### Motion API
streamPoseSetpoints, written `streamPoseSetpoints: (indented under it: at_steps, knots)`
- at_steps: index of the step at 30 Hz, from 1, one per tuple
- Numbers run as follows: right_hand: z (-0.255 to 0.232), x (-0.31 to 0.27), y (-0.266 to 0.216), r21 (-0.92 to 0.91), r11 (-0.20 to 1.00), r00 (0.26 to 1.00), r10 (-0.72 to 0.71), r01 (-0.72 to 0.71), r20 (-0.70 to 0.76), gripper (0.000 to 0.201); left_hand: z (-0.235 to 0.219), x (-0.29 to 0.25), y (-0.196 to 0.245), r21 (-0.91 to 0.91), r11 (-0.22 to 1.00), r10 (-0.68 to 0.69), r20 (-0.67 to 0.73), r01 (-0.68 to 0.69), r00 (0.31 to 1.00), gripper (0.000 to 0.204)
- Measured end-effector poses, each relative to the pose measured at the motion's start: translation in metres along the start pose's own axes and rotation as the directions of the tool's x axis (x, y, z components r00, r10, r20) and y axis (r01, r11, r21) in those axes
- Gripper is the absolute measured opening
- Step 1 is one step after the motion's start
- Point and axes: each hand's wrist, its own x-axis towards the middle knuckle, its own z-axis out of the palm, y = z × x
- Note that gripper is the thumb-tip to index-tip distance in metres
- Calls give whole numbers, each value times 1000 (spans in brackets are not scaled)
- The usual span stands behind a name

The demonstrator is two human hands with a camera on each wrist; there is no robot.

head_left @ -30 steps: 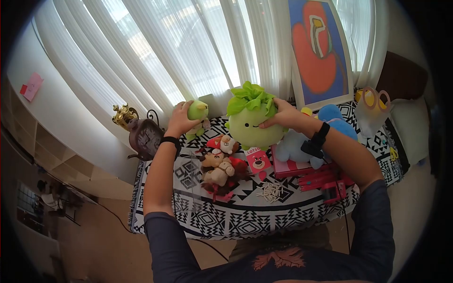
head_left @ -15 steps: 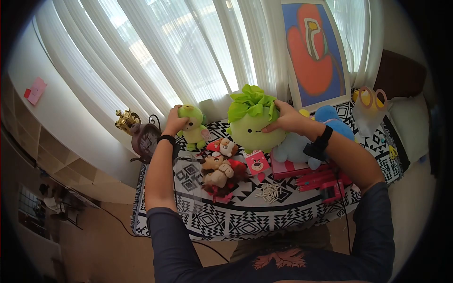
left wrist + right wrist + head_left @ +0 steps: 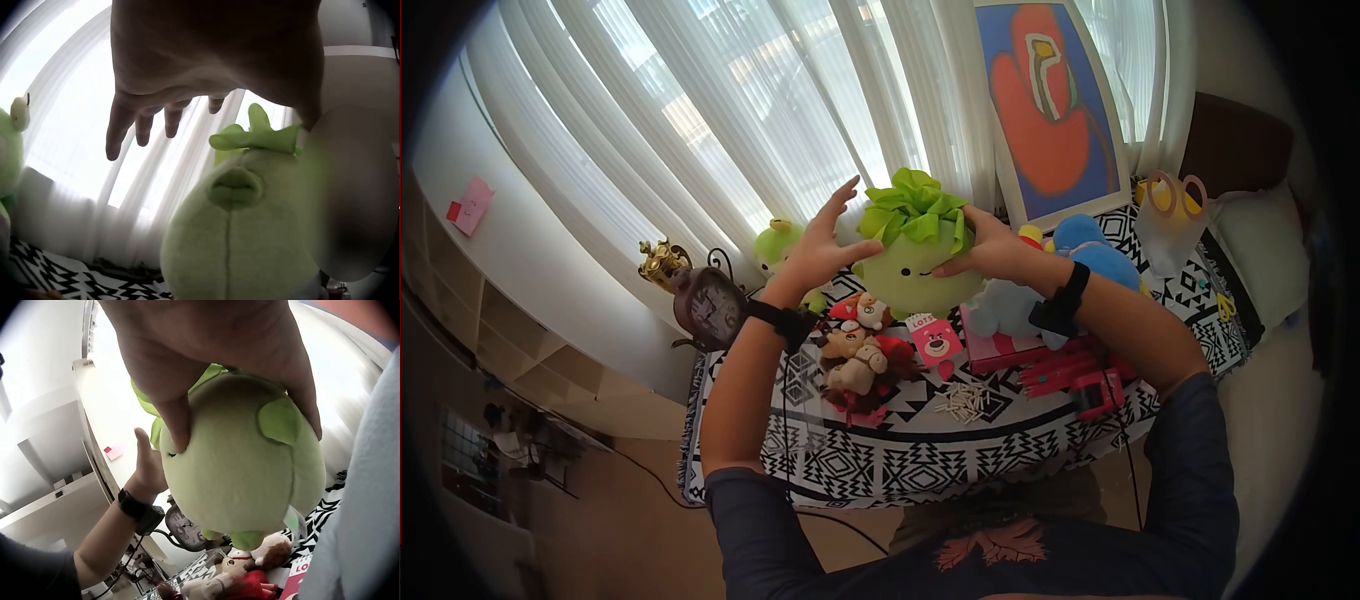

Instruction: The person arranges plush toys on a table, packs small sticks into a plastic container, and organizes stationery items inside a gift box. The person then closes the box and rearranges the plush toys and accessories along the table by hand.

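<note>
My right hand (image 3: 992,250) grips the round, pale green plush toy (image 3: 905,285) by its right side, below the ruffled leafy top. In the right wrist view, its fingers and thumb press into the plush from above. My left hand (image 3: 825,250) is spread, its fingers straight, close to the left side of the same plush. Behind the left wrist stands a smaller green plush toy (image 3: 772,240), partly hidden; it also shows at the edge of the left wrist view.
Brown plush toys (image 3: 855,365), a pink bear card (image 3: 937,343) and a pile of small white sticks (image 3: 965,402) lie in front. Blue plush toys (image 3: 1095,250) sit right, by a framed picture (image 3: 1055,120). A dark clock (image 3: 712,308) stands left, near the curtains (image 3: 730,110).
My left hand has let go of the smaller green plush, after straightening it, and moved right to the large plush with fingers spread. The right hand keeps its grip.
</note>
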Motion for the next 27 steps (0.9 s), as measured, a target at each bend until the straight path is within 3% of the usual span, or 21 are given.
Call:
streamPoseSetpoints:
  at_steps: [2,3,5,6,8,9,11,12,14,17,18,19,21,22,23,25,26,27]
  knots:
    - [6,1,0,-49,989,990,-137,136,-30,101,21,-6,36,-39,997,74,341,-65,937,98]
    - [7,0,-3,-50,990,990,-135,133,-35,101,27,-3,38,-42,997,78,345,-67,935,98]
    - [4,-6,-12,-271,955,990,-136,120,-41,107,35,7,43,19,997,64,367,-76,928,95]
    - [0,-6,-5,-274,954,990,-137,119,-45,107,33,13,37,17,997,69,368,-80,927,95]
    - [-14,-7,18,-417,872,956,-293,256,-25,106,21,30,8,-55,993,-76,342,101,937,88]
    - [-21,-16,15,-418,872,955,-295,255,-33,106,15,36,-4,-54,994,-71,346,95,935,88]
    - [-35,-47,0,-519,832,973,-229,197,3,102,2,47,-33,-80,985,-134,180,150,975,85]
    - [-42,-62,-3,-508,828,968,-247,238,50,90,-3,51,-51,-81,986,-130,184,147,974,85]
    - [-55,-87,5,-578,785,972,-229,221,60,85,-12,60,-90,-80,970,-227,39,229,973,85]
    - [-74,-116,11,-644,744,980,-189,178,53,70,-13,63,-134,-56,966,-246,98,252,964,85]
    - [-83,-123,17,-700,695,982,-184,164,47,68,-10,61,-143,60,960,-278,73,274,958,86]
    - [-90,-130,21,-752,643,984,-177,145,38,66,-9,61,-155,57,961,-274,90,269,958,86]
    - [-104,-144,24,-769,636,991,-133,66,-25,65,-2,63,-181,388,897,-260,72,213,963,89]
    - [-113,-148,24,-783,621,992,-107,13,-69,63,-3,62,-165,302,904,-345,98,302,933,96]
    - [-120,-152,25,-784,621,992,-98,-2,-81,63,-4,65,-171,300,907,-341,112,295,934,96]
    - [-135,-161,27,-783,620,993,-57,-42,-99,68,-3,76,-180,503,843,-262,81,188,962,101]
    - [-142,-164,29,-784,618,993,-47,-59,-111,68,4,69,-150,646,733,-282,0,215,959,105]
    - [-150,-167,34,-791,609,996,-28,-53,-88,72,15,63,-130,642,739,-278,15,204,961,105]
